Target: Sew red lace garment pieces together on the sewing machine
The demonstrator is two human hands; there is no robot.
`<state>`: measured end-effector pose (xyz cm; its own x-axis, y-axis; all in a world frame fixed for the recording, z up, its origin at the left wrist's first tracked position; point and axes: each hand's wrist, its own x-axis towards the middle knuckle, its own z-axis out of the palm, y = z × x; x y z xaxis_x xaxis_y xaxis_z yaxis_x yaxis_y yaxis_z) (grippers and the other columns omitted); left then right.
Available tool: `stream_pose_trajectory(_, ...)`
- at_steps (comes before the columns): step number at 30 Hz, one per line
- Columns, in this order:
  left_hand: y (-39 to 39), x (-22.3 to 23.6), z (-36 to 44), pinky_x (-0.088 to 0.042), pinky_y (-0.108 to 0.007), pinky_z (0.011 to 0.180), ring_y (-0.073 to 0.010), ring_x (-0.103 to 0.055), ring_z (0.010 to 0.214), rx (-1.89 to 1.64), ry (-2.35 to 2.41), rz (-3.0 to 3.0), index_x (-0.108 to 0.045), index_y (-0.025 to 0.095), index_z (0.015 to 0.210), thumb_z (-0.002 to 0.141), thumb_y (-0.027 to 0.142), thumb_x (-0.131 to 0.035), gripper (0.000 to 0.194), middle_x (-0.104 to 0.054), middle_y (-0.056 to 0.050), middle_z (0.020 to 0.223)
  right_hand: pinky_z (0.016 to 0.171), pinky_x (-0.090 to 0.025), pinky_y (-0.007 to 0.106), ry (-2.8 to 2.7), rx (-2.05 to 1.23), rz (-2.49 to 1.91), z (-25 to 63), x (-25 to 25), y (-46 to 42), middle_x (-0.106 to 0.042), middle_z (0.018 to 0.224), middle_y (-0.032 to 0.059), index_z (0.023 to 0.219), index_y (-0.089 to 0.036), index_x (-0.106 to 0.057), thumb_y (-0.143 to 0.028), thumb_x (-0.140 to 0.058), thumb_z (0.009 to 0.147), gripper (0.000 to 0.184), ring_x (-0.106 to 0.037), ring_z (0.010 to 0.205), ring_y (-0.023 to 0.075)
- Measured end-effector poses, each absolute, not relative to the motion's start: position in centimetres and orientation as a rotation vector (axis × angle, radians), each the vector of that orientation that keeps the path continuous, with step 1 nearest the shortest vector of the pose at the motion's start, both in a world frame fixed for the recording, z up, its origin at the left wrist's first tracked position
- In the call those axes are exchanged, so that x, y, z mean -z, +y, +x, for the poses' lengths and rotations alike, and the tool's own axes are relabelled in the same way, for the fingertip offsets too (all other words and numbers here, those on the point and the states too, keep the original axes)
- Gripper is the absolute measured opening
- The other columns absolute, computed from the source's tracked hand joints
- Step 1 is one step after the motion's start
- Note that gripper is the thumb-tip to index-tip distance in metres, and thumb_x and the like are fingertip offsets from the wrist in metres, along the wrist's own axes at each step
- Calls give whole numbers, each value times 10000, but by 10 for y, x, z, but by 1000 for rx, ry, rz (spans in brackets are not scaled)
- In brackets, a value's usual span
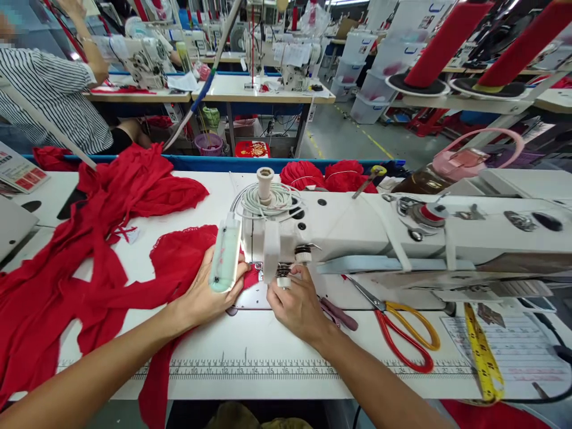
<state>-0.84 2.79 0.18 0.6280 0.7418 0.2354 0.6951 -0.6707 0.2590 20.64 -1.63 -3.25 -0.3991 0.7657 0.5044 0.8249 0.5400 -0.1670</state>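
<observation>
My left hand is closed on a piece of red fabric, just left of the sewing machine's presser foot. A pale green clear guard hides part of its fingers. My right hand is on the other side of the needle area, with fingers bent in beside the tension knob. The machine head covers those fingertips, so what they hold is hidden. A small end of the red fabric reaches under the foot. More of it trails over the table's front edge below my left wrist.
A large heap of red fabric covers the table's left side. Right of my right hand lie purple-handled snips, scissors, a yellow tape measure and a paper sheet. Red bundles sit behind the machine. A person in stripes sits beyond.
</observation>
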Motion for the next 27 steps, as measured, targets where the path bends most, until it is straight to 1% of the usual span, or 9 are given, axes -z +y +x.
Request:
stream_pose_trajectory(3, 18, -14, 0, -471, -349, 757, -224, -596, 809, -280, 1365, 2612, -625, 181, 905, 990, 405, -420, 315, -644, -69, 856, 833, -312, 336, -2260, 114, -1301, 207, 34, -16, -554, 586, -3, 694, -186, -652, -59, -461, 907, 313, -468, 613, 139)
stream_pose_trajectory(6, 12, -22, 6, -401, -297, 605, -223, -582, 683, -59, 1484, 2441, -547, 199, 769, 948, 531, -456, 387, -597, -44, 724, 773, -302, 316, -2246, 82, -1333, 206, 31, -19, -577, 615, -3, 805, -186, -684, -53, -459, 911, 282, -496, 630, 143)
stream_pose_trajectory(8, 11, -27, 7, -352, -276, 549, -211, -578, 621, 11, 1517, 2323, -507, 210, 732, 917, 540, -496, 378, -581, -19, 665, 744, -303, 307, -2231, 54, -1365, 206, 27, -21, -589, 646, -3, 883, -187, -690, -58, -472, 911, 255, -514, 657, 151)
stream_pose_trajectory(11, 12, -34, 5, -342, -259, 523, -198, -592, 596, 1, 1546, 2275, -517, 211, 768, 915, 456, -501, 287, -598, 0, 651, 725, -312, 302, -2220, 14, -1397, 207, 18, -27, -621, 760, 13, 962, -198, -682, -85, -516, 909, 208, -542, 754, 170)
stream_pose_trajectory(14, 13, -41, 3, -379, -261, 552, -203, -619, 662, -54, 1570, 2313, -581, 209, 895, 929, 354, -464, 189, -633, -13, 720, 732, -310, 318, -2233, -10, -1407, 206, 11, -32, -623, 829, 27, 1028, -213, -672, -108, -542, 907, 206, -534, 824, 192)
stream_pose_trajectory(17, 10, -43, 6, -424, -268, 629, -196, -621, 763, -182, 1501, 2469, -622, 219, 991, 918, 241, -461, 178, -648, -30, 827, 728, -291, 339, -2297, -42, -1430, 200, 9, -33, -615, 865, 45, 1126, -215, -645, -128, -517, 924, 254, -507, 848, 210)
stream_pose_trajectory(20, 3, -35, 16, -443, -302, 695, -192, -588, 768, -434, 1345, 2893, -622, 193, 878, 920, 145, -443, 190, -618, -48, 849, 729, -282, 346, -2346, -75, -1439, 192, 11, -33, -610, 921, 61, 1067, -201, -649, -147, -517, 910, 213, -487, 856, 215)
stream_pose_trajectory(24, -8, -19, 23, -446, -376, 849, -162, -493, 633, -602, 1173, 3237, -563, 184, 764, 951, 57, -390, 285, -514, 5, 679, 709, -267, 330, -2366, -80, -1362, 192, 16, -35, -605, 876, 35, 883, -200, -650, -160, -559, 877, 99, -488, 806, 186)
stream_pose_trajectory(27, -11, -7, 18, -424, -402, 923, -140, -416, 567, -694, 1111, 3352, -515, 191, 713, 976, 53, -374, 329, -437, 40, 599, 708, -256, 316, -2342, -74, -1340, 202, 17, -38, -592, 759, 0, 779, -196, -624, -125, -525, 916, 184, -498, 727, 151)
